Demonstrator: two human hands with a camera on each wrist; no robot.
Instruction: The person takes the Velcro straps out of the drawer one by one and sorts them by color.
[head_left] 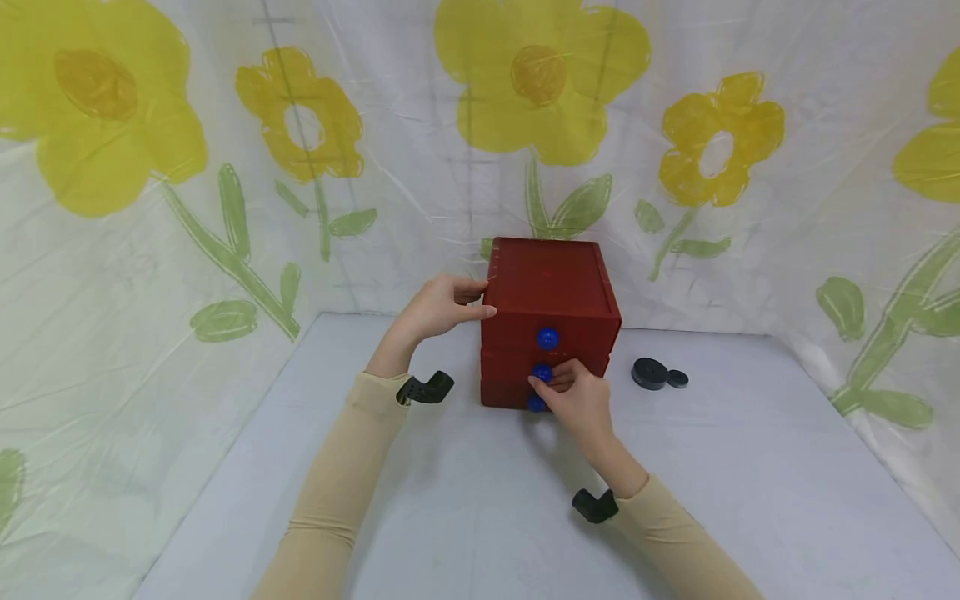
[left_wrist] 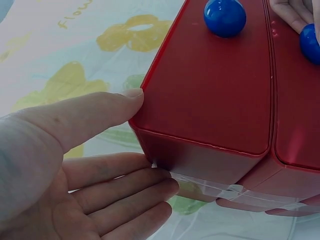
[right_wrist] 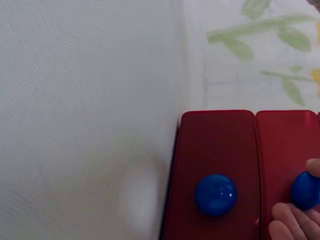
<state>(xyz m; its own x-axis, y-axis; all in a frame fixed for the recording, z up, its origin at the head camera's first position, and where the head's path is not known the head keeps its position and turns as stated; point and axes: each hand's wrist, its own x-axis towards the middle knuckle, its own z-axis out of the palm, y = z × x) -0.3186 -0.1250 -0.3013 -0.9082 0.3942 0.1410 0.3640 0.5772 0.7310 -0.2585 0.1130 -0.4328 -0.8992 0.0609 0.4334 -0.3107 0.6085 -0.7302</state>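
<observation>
A red cabinet (head_left: 551,279) of three stacked drawers stands on the table, each drawer with a round blue knob. My right hand (head_left: 585,408) is at its front, thumb and fingers pinching the middle drawer's knob (right_wrist: 305,191). Below that hand, the bottom knob (right_wrist: 216,195) shows free, and the top knob (head_left: 547,338) is untouched. My left hand (head_left: 446,308) lies against the cabinet's upper left side. Its fingers are nearly straight, with the thumb (left_wrist: 110,107) at the front edge of the top drawer and the fingertips by the side wall.
Two black round discs (head_left: 649,373), one large and one small, lie on the white tabletop (head_left: 480,517) right of the cabinet. Behind it hangs a white sheet (head_left: 420,192) printed with yellow flowers. Clear tape (left_wrist: 235,192) runs along the cabinet's side.
</observation>
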